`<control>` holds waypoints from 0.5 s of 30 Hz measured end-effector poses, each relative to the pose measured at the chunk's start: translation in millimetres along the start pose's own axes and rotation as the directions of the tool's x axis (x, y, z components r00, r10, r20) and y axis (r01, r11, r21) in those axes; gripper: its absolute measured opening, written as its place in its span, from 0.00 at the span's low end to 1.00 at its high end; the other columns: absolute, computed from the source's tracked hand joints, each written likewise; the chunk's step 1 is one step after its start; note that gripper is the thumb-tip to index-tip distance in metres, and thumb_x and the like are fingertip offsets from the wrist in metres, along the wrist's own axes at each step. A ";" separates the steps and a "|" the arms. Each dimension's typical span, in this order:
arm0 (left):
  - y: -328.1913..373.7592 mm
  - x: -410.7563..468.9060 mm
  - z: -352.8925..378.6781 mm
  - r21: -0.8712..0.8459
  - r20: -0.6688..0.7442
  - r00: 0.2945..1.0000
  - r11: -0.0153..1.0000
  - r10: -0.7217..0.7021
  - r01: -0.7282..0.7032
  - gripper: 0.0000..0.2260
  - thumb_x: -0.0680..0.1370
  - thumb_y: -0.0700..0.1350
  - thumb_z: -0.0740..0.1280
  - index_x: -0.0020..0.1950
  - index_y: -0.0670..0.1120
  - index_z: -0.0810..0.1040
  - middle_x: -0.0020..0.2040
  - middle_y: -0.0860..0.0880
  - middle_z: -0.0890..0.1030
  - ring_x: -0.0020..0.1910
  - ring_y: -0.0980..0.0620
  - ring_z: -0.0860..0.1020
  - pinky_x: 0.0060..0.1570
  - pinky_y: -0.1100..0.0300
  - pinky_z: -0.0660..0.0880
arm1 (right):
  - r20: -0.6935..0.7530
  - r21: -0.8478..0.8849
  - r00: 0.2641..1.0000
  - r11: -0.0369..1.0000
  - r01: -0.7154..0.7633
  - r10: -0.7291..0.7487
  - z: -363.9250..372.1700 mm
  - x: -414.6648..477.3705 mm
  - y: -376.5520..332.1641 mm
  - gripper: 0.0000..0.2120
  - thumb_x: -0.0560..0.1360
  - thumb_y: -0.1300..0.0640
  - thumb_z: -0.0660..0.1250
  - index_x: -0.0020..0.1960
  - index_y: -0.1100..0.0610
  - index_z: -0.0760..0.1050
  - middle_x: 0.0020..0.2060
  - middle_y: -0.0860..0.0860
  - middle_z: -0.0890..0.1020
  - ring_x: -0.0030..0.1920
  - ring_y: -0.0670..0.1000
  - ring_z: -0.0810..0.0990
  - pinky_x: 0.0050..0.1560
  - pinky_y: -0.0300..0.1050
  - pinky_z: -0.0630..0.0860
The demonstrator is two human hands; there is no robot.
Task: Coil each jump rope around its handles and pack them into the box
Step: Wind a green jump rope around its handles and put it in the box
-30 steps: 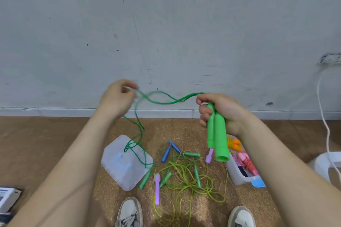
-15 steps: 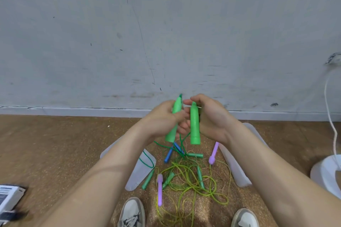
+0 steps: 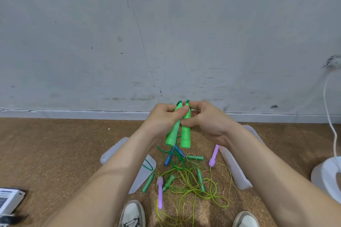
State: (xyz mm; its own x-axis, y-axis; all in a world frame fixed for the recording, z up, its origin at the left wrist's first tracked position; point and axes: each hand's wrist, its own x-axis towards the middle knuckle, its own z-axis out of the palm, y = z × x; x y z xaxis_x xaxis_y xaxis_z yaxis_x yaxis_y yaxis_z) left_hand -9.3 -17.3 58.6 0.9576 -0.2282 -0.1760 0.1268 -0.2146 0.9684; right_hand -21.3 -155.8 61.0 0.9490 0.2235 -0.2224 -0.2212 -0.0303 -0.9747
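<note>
Green jump rope (image 3: 185, 135): held in the air above the rope pile (image 3: 193, 184). Its two bright green handles stand side by side and touching, wide ends down, slightly tilted. Its dark green cord (image 3: 160, 149) drops from the hands to the far edge of the pile.

Left hand (image 3: 164, 117): fingers curled round one handle, gripping it. Right hand (image 3: 208, 121): thumb and curled fingers pinching the other handle at its upper half.

Rope pile: lies on the brown floor (image 3: 55, 153). It is loose yellow-green cord tangled with several dark green handles (image 3: 148, 183). Blue handles (image 3: 168, 158) lie at its far edge. One purple handle (image 3: 160, 193) lies at its near left, another (image 3: 214, 156) at its right edge.

Box (image 3: 234, 169): translucent, just right of the pile; the right forearm hides its contents. Lid (image 3: 110, 154): translucent, just left of the pile, partly under the left forearm.

Two shoes (image 3: 132, 213) stand at the pile's near side. White cable (image 3: 330, 116): well right of the pile.
</note>
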 end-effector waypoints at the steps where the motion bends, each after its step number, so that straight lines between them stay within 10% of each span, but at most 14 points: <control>1: 0.9 -1.1 -0.5 -0.027 0.033 0.999 0.999 -0.020 0.020 0.15 0.77 0.49 0.68 0.50 0.38 0.83 0.36 0.43 0.81 0.30 0.54 0.78 0.29 0.65 0.73 | 0.017 -0.007 1.000 1.000 -0.003 0.003 -2.0 -1.0 -0.8 0.19 0.73 0.76 0.63 0.63 0.69 0.72 0.49 0.65 0.78 0.53 0.62 0.79 0.64 0.59 0.70; 10: 4.2 -1.6 -9.8 -0.079 0.099 0.993 0.995 -0.059 0.067 0.11 0.75 0.45 0.71 0.48 0.37 0.82 0.32 0.43 0.74 0.24 0.56 0.69 0.24 0.66 0.71 | 0.215 -0.070 0.976 0.997 0.037 -0.021 -4.1 -13.2 -6.8 0.16 0.76 0.66 0.67 0.64 0.63 0.73 0.52 0.59 0.83 0.52 0.54 0.83 0.50 0.44 0.80; 15: 8.0 2.9 -15.9 -0.238 -0.055 0.998 0.971 0.023 -0.035 0.10 0.75 0.47 0.70 0.43 0.39 0.80 0.28 0.47 0.74 0.23 0.56 0.69 0.24 0.66 0.71 | 0.386 0.115 0.914 0.976 -0.183 0.126 -3.4 -18.2 -7.9 0.14 0.77 0.57 0.65 0.62 0.58 0.74 0.52 0.59 0.81 0.53 0.60 0.83 0.46 0.54 0.82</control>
State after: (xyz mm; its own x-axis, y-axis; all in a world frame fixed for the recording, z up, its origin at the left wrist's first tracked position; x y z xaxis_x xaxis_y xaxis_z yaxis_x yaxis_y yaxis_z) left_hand -1.3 -4.6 68.6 0.9730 -0.1803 -0.1441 0.1511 0.0259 0.9882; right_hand -36.1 -163.0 72.6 0.7530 0.5760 -0.3181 -0.4156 0.0415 -0.9086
